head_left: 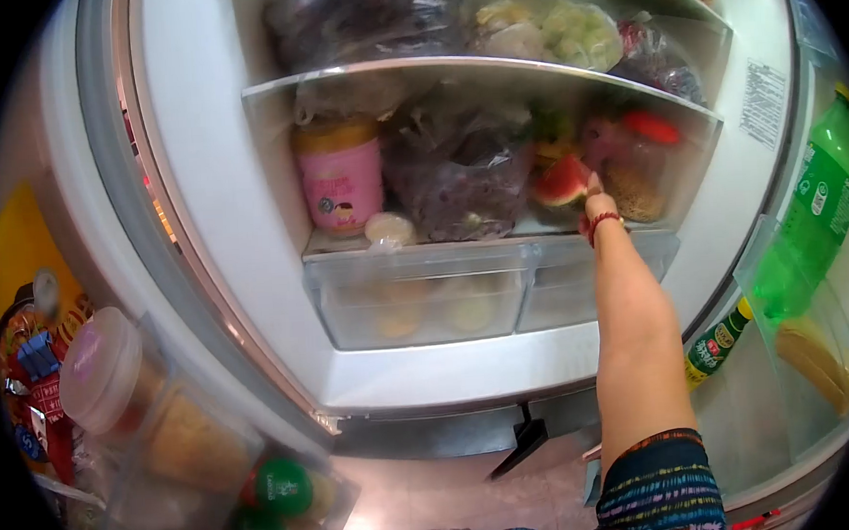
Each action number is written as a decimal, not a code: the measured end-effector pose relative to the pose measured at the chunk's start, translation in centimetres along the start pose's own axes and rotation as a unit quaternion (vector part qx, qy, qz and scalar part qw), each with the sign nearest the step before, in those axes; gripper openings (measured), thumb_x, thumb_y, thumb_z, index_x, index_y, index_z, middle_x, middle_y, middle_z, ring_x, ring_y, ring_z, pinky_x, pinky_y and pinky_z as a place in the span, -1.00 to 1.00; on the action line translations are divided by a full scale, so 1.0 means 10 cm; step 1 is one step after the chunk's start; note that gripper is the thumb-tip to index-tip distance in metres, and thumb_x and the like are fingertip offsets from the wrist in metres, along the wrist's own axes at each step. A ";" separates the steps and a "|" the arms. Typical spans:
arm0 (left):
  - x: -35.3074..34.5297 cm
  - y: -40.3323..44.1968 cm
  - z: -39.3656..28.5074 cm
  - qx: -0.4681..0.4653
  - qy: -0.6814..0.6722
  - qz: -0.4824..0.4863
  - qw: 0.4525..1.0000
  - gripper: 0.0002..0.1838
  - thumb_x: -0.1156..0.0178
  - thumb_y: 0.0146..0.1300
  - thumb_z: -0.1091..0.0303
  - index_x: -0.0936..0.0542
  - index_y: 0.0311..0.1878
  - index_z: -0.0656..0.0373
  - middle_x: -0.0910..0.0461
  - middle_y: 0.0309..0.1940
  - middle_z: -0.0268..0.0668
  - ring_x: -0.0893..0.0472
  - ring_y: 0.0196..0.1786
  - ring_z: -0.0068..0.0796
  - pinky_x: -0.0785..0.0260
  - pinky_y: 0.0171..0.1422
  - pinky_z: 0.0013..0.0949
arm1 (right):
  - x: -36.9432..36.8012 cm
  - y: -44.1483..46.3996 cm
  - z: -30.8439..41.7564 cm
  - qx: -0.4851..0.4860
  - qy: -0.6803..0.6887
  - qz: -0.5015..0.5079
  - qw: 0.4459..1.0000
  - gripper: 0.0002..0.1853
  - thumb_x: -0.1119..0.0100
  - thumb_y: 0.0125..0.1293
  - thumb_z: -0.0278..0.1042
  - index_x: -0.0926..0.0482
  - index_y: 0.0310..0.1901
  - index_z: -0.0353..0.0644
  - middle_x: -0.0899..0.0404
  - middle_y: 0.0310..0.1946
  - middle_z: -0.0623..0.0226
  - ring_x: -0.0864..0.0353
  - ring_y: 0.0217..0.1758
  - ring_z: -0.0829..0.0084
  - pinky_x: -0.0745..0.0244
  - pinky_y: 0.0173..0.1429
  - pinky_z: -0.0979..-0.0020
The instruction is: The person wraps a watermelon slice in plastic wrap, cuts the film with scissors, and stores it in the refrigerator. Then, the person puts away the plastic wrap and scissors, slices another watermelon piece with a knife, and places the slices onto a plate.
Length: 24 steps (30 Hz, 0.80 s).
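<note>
My right hand (598, 204) reaches into the lower shelf of an open fridge, with a red bead bracelet at the wrist. Its fingers are closed at the right edge of a cut piece of watermelon (562, 181); part of them is hidden behind the fruit. Just right of the hand stands a clear jar (634, 189) with a red lid and grainy brown contents. A dark plastic bag (468, 181) lies left of the watermelon, and a pink tub (341, 183) with a yellow lid stands beyond it. My left hand is out of view.
Bagged produce fills the upper shelf (385, 67). Clear drawers (417, 299) sit below. The right door holds a green bottle (811, 211) and a small sauce bottle (719, 346). The left door holds a lidded tub (109, 373) and green-lidded jars (282, 486).
</note>
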<state>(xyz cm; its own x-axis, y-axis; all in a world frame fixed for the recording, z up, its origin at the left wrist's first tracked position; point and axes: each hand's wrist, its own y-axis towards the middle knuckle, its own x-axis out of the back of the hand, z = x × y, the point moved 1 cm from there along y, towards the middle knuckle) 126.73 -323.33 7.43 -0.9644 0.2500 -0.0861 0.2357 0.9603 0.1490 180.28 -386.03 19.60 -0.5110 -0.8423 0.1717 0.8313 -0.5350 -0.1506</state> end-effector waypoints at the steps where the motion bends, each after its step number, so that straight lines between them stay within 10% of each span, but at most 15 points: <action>1: -0.01 0.00 0.01 0.002 0.001 0.001 1.000 -0.55 0.12 0.36 0.12 -0.35 0.15 0.25 -0.40 0.08 -0.19 -0.39 0.11 -0.33 -0.28 0.20 -0.30 | 0.03 -0.13 -0.05 0.014 0.079 0.007 0.997 -0.25 0.17 0.20 0.37 -0.40 0.03 -0.28 -0.48 -0.15 0.16 -0.55 -0.41 0.27 -0.53 -0.32 0.26; 7: 0.02 -0.03 0.01 0.014 0.001 -0.002 1.000 -0.55 0.12 0.36 0.12 -0.35 0.15 0.24 -0.40 0.09 -0.19 -0.39 0.12 -0.33 -0.28 0.20 -0.30 | 0.04 -0.26 -0.10 0.013 0.230 0.081 0.970 -0.20 -0.07 0.12 0.33 -0.21 0.22 -0.12 -0.41 -0.14 0.24 -0.47 -0.38 0.39 -0.45 -0.35 0.41; 8: 0.05 -0.05 0.01 0.015 -0.001 -0.001 1.000 -0.55 0.12 0.36 0.12 -0.35 0.15 0.24 -0.40 0.09 -0.19 -0.39 0.12 -0.33 -0.28 0.20 -0.30 | 0.01 -0.32 -0.13 0.029 0.211 -0.003 0.977 -0.06 -0.10 0.07 0.35 -0.10 0.29 -0.24 -0.39 0.01 0.07 -0.50 -0.09 0.20 -0.46 -0.07 0.31; 15: 0.36 -0.27 0.00 0.010 -0.016 -0.013 1.000 -0.56 0.13 0.36 0.12 -0.36 0.15 0.24 -0.40 0.09 -0.19 -0.39 0.12 -0.33 -0.29 0.20 -0.29 | -0.14 -0.26 -0.27 0.158 0.112 -0.052 0.980 0.02 -0.13 0.03 0.26 -0.07 0.23 -0.56 -0.17 0.21 -0.31 -0.18 0.31 -0.05 -0.10 0.35 0.25; 21: 0.80 -0.55 -0.01 0.000 -0.036 -0.024 0.999 -0.56 0.13 0.36 0.11 -0.36 0.14 0.24 -0.40 0.10 -0.19 -0.39 0.13 -0.33 -0.29 0.20 -0.29 | -0.06 -1.32 -0.76 0.368 0.135 -0.070 0.917 -0.38 0.00 0.30 -0.08 -0.17 0.23 -0.37 -0.29 0.17 -0.08 -0.25 0.26 0.07 -0.11 0.33 0.28; 24: 1.10 -0.71 0.00 -0.010 -0.053 -0.027 0.998 -0.56 0.13 0.36 0.11 -0.37 0.14 0.24 -0.40 0.10 -0.19 -0.39 0.13 -0.33 -0.29 0.20 -0.29 | 0.11 -2.07 -1.61 0.300 0.200 0.128 0.924 -0.47 0.05 0.34 -0.17 -0.20 0.23 -0.35 -0.31 0.18 0.10 -0.27 0.25 0.32 -0.12 0.32 0.37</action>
<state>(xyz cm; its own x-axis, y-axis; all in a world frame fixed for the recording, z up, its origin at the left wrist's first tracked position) 114.40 -327.39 5.38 -0.9574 0.2112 -0.1971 0.1808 0.9702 0.1612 158.98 -376.90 7.20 -0.2207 -0.9574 -0.1860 0.8467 -0.2828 0.4508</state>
